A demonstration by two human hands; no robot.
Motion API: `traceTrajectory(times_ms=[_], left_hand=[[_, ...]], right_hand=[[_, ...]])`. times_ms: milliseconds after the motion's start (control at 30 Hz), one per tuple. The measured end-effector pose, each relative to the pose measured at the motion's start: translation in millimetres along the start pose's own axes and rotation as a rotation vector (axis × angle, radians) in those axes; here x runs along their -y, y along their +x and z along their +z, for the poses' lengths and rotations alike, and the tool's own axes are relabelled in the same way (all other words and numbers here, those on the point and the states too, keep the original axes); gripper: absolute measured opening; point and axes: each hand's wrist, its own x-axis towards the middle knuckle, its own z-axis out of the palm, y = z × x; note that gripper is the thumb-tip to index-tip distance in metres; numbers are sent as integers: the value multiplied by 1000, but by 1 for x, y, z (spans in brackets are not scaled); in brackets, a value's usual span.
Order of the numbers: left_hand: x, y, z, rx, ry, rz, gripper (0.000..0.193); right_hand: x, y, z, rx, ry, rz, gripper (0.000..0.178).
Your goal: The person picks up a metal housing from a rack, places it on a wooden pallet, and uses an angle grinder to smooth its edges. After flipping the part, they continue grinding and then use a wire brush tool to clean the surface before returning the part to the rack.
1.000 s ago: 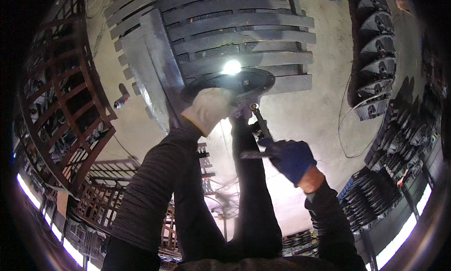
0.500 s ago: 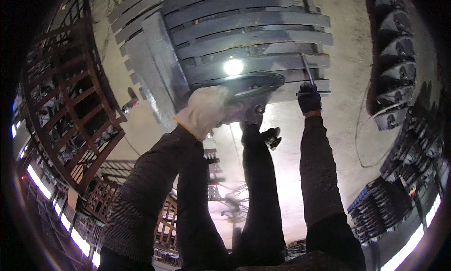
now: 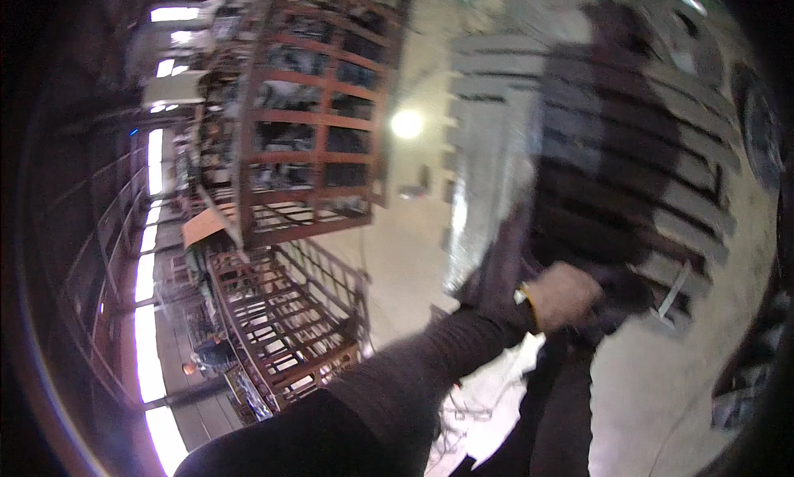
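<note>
My left hand [image 3: 564, 295], in a pale work glove with a yellow cuff, reaches in from lower left. Its fingers are closed on a dark metal part [image 3: 506, 258], blurred and deep in shadow, so its outline is unclear. Against the glove's right side is a dark shape [image 3: 626, 297], which may be my right hand in its black glove; I cannot make out its fingers. A hammer [image 3: 676, 288] lies to the right on the near end of a grey slatted platform [image 3: 496, 84], its head toward me.
A flat grey plate [image 3: 488, 171] lies along the platform's left side. Red-brown metal racks [image 3: 343, 157] stand to the left, with a lower barred frame [image 3: 285, 312] nearer. A small bottle-like item [image 3: 409, 192] is on the floor between. Dark parts [image 3: 753, 386] line the right edge.
My view has swung left, bringing the racks closer to the middle. The hammer has left my right hand and now lies on the platform. My left hand still grips the dark part.
</note>
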Motion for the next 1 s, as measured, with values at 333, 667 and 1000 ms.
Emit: traceTrajectory(times_ms=[333, 667, 1000], left_hand=[[-58, -124, -70, 46, -160, -368, 18], [-202, -428, -264, -366, -890, -548, 33], [-167, -688, -314, -598, -699, -744, 45]], right_hand=[[54, -115, 72, -41, -315, -220, 43], [100, -452, 231, 299, -807, -482, 47], [-16, -664, 444, 785, -1139, -593, 50]])
